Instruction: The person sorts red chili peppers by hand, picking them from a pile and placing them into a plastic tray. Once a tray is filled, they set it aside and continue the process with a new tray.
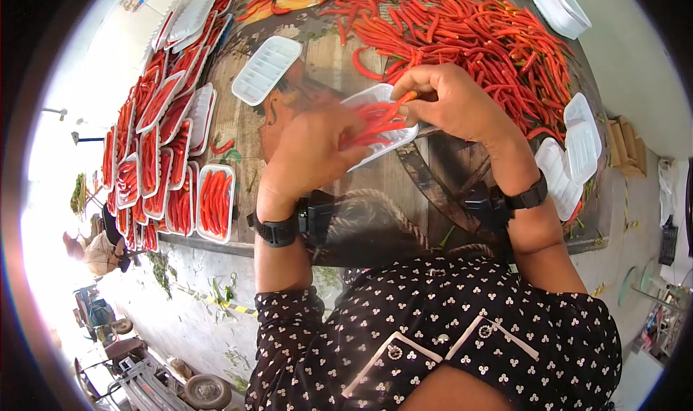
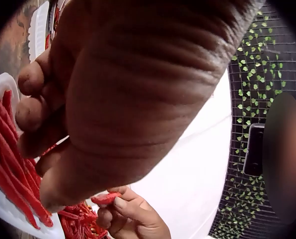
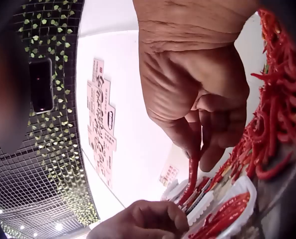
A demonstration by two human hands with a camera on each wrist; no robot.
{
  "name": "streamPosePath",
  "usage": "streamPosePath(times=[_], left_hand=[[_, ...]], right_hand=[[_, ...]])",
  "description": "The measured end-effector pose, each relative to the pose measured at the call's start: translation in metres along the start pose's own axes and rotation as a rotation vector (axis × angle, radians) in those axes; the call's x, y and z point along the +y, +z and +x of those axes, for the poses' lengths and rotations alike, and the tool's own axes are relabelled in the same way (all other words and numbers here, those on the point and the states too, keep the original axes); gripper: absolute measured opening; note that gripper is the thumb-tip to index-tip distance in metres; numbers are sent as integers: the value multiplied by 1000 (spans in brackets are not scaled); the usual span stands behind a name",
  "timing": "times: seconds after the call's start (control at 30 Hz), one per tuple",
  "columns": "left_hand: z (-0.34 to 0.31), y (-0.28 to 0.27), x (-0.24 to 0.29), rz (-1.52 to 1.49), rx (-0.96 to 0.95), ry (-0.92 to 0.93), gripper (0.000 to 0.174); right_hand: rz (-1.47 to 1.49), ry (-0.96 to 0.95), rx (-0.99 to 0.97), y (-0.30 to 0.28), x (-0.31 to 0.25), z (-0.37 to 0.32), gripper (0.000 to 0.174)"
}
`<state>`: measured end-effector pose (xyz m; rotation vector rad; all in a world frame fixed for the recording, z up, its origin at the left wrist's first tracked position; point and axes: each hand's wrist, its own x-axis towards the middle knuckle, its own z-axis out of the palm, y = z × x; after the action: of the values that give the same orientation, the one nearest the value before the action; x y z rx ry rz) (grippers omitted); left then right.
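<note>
A white foam tray [image 1: 377, 151] holding red chili peppers [image 1: 375, 122] lies before the person at mid-table. The right hand [image 1: 462, 104] is at its far right side and pinches one red chili pepper [image 3: 193, 174] between thumb and fingertips. In the right wrist view that pepper hangs down from the fingertips. Over the tray's left side is the left hand [image 1: 310, 147], blurred in the head view, thumb and fingers apart and loosely bent. The left wrist view has its fingertips close beside the peppers in the tray [image 2: 11, 159], with nothing seen gripped between them.
A large heap of loose red chilies [image 1: 469, 43] covers the far right of the table. Filled trays [image 1: 215, 203] are stacked along the left side. An unfilled white tray [image 1: 267, 70] lies further back. More white trays [image 1: 581, 140] stand at the right edge, others [image 1: 561, 10] at the back corner.
</note>
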<state>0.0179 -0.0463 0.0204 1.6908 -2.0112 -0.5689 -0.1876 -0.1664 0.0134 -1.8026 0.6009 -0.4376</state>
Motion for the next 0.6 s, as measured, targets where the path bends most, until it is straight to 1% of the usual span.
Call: streamPosePath(times=[0.1,0.2,0.27,0.4,0.47,0.6], left_hand=[[0,0,2,-1,27,22,18],[2,1,-1,-21,-23,10,17],[1,3,-4,-17,-46,19,17],[1,3,0,-50,-64,12,16],[1,5,-1,-27,-58,31,15],[2,6,0,26,-82,13,14]], right_hand=[[42,46,-55,6,-4,0,15],[-20,70,-74,10,4,1,14],[-121,19,-116,11,12,2,20],[-200,-20,-78,14,11,2,19],[-257,83,-102,15,5,3,15],[-258,85,-102,17,6,4,15]])
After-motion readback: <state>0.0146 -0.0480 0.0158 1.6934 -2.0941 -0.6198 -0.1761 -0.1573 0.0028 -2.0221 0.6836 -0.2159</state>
